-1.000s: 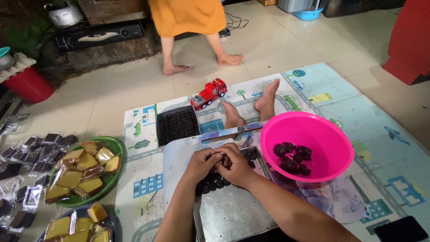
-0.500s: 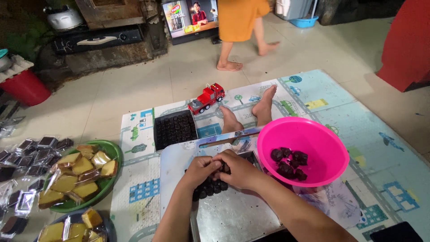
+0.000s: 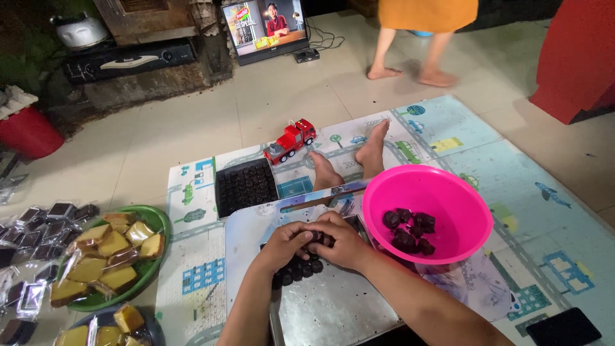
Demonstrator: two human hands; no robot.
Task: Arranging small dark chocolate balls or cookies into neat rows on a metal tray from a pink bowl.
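My left hand (image 3: 285, 241) and my right hand (image 3: 341, 241) meet over a metal tray (image 3: 333, 307), fingers curled together around a small dark sweet (image 3: 316, 236). Below the hands lies a cluster of round dark pieces (image 3: 298, 270) on the tray. A pink bowl (image 3: 442, 192) with several dark lumps (image 3: 409, 230) stands just to the right of my right hand. My bare feet (image 3: 349, 163) stretch out beyond the tray.
A black mould tray (image 3: 246, 186) and a red toy fire truck (image 3: 290, 140) lie ahead on the printed play mat (image 3: 551, 218). A green plate (image 3: 154, 224) of wrapped yellow cake slices sits left. Another person's bare legs (image 3: 410, 61) stand at the back, near a television screen (image 3: 264, 27).
My hands stay together on the dark piece over the tray. The view has tilted up and left, and the other person has stepped to the right.
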